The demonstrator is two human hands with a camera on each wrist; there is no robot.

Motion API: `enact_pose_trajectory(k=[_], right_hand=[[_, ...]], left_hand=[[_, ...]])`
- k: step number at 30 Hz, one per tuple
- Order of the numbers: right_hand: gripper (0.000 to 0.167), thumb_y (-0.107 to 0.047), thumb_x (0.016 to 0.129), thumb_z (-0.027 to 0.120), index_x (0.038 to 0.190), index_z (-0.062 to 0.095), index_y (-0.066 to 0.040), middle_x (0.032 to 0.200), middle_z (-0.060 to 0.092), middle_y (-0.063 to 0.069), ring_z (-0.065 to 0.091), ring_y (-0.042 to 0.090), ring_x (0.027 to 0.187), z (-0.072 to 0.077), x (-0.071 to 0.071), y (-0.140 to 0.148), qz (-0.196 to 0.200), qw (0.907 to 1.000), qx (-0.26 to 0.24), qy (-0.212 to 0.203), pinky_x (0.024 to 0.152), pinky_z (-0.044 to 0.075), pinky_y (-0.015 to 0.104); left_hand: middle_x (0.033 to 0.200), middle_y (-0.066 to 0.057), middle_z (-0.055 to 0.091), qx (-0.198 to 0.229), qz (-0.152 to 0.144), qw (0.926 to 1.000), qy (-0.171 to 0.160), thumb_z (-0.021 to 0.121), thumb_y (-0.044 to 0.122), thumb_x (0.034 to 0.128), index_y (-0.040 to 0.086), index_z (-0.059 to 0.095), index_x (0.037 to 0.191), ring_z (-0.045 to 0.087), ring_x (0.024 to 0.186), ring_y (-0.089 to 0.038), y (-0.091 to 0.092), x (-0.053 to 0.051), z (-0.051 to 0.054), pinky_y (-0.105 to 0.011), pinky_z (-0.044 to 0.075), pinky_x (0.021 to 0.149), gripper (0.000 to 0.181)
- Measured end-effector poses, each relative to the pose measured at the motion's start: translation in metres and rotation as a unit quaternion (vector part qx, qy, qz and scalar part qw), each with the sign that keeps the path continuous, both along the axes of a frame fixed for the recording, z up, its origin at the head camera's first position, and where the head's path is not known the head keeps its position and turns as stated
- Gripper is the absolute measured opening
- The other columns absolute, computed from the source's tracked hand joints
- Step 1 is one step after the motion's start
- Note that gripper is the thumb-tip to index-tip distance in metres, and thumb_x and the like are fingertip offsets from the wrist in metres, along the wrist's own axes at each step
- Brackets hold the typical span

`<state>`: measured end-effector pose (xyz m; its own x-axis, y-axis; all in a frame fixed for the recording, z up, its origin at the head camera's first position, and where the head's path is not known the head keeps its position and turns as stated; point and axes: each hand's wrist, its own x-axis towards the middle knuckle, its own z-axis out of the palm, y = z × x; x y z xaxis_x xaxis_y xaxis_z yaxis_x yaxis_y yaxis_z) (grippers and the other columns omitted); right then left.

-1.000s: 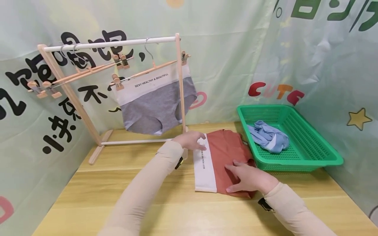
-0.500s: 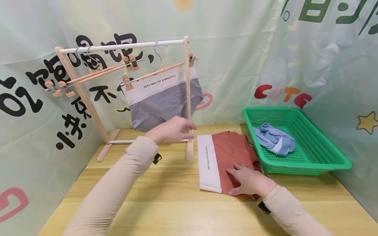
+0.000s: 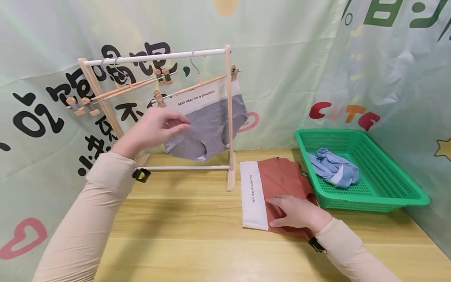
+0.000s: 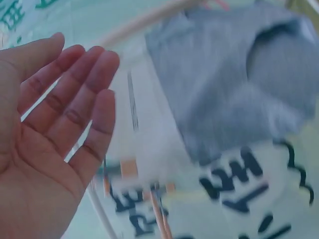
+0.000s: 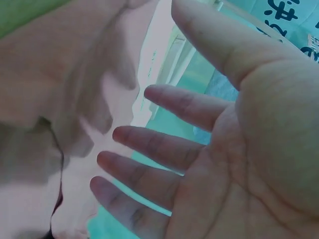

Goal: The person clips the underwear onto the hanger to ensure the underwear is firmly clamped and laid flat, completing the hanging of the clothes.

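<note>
Rust-red underpants (image 3: 282, 176) with a white printed waistband lie flat on the table. My right hand (image 3: 296, 213) is over their near part with fingers spread; the right wrist view shows the palm and loose fingers, nothing gripped. In mid-air before the rack, my left hand (image 3: 155, 127) holds nothing, its fingers loosely bent in the left wrist view. Behind it hang grey underpants (image 3: 211, 121) with a white waistband, clipped to a hanger (image 3: 201, 83). Two bare clip hangers (image 3: 123, 89) hang to the left on the same rod.
The wooden rack (image 3: 230, 137) with a white rod stands at the back left of the table (image 3: 190, 246). A green basket (image 3: 384, 199) at the right holds a crumpled blue cloth garment (image 3: 334, 168). A printed curtain (image 3: 278, 78) closes off the back.
My left hand has left the white waistband of the red underpants and moved left and up towards the hangers. The right hand has stayed at the red underpants. The head view has shifted slightly left.
</note>
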<state>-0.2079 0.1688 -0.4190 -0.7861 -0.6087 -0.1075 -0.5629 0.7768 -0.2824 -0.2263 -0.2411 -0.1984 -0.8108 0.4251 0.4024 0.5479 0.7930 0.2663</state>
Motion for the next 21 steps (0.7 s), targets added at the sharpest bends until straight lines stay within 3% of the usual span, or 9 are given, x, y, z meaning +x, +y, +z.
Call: enact_pose_trajectory(k=[4,8,10,13,15,18,21], right_hand=[[0.070,-0.046,0.089,0.087,0.143,0.067,-0.006,0.142,0.069,0.015,0.064,0.036,0.133,0.002,-0.003,-0.007,0.011,0.9999,-0.008,0.009,0.114,0.052,0.057],[0.065,-0.045,0.090,0.086,0.140,0.069,-0.008,0.138,0.071,0.011,0.066,0.031,0.127,0.004,-0.006,-0.015,0.019,0.9996,-0.018,0.007,0.112,0.054,0.054],[0.063,-0.044,0.091,0.086,0.140,0.069,-0.009,0.138,0.071,0.011,0.066,0.030,0.126,0.005,-0.007,-0.020,0.021,0.9995,-0.023,0.006,0.111,0.055,0.052],[0.058,-0.041,0.092,0.085,0.139,0.070,-0.009,0.136,0.072,0.010,0.066,0.027,0.121,0.007,-0.009,-0.025,0.029,0.9991,-0.029,0.010,0.108,0.056,0.050],[0.056,-0.039,0.093,0.085,0.139,0.071,-0.010,0.134,0.072,0.009,0.065,0.025,0.116,0.009,-0.011,-0.028,0.031,0.9990,-0.030,0.006,0.104,0.057,0.048],[0.053,-0.038,0.094,0.083,0.138,0.071,-0.010,0.131,0.073,0.008,0.064,0.023,0.113,0.009,-0.013,-0.031,0.045,0.9984,-0.036,0.003,0.102,0.058,0.046],[0.051,-0.036,0.095,0.083,0.136,0.072,-0.008,0.132,0.073,0.009,0.065,0.025,0.116,0.008,-0.015,-0.032,0.063,0.9970,-0.045,0.004,0.105,0.057,0.047]], left_hand=[[0.099,-0.011,0.083,0.018,0.049,0.9980,0.036,0.074,0.018,0.1030,0.009,0.083,0.112,0.071,0.076,-0.002,-0.030,0.002,0.013,-0.013,0.053,0.069,0.016],[0.100,-0.014,0.083,0.033,0.113,0.9915,0.055,0.072,0.024,0.1042,0.007,0.082,0.112,0.062,0.070,0.013,-0.066,-0.005,0.022,-0.012,0.047,0.068,0.022],[0.105,-0.016,0.082,0.030,0.153,0.9857,0.063,0.069,0.028,0.1056,0.008,0.082,0.114,0.057,0.071,0.016,-0.084,-0.008,0.026,-0.013,0.044,0.068,0.025],[0.120,-0.022,0.078,0.029,0.205,0.9756,0.072,0.063,0.029,0.1076,0.007,0.078,0.123,0.067,0.086,-0.002,-0.108,-0.013,0.032,-0.026,0.048,0.081,0.031],[0.129,-0.026,0.073,0.032,0.233,0.9688,0.077,0.059,0.027,0.1084,0.004,0.075,0.127,0.071,0.102,-0.023,-0.120,-0.015,0.034,-0.040,0.052,0.093,0.034],[0.136,-0.032,0.066,0.032,0.267,0.9590,0.090,0.056,0.022,0.1077,-0.002,0.070,0.132,0.057,0.126,-0.050,-0.133,-0.017,0.035,-0.067,0.040,0.107,0.037],[0.137,-0.035,0.060,0.025,0.296,0.9502,0.094,0.055,0.020,0.1067,-0.004,0.067,0.137,0.051,0.127,-0.055,-0.142,-0.020,0.035,-0.069,0.037,0.106,0.040]])
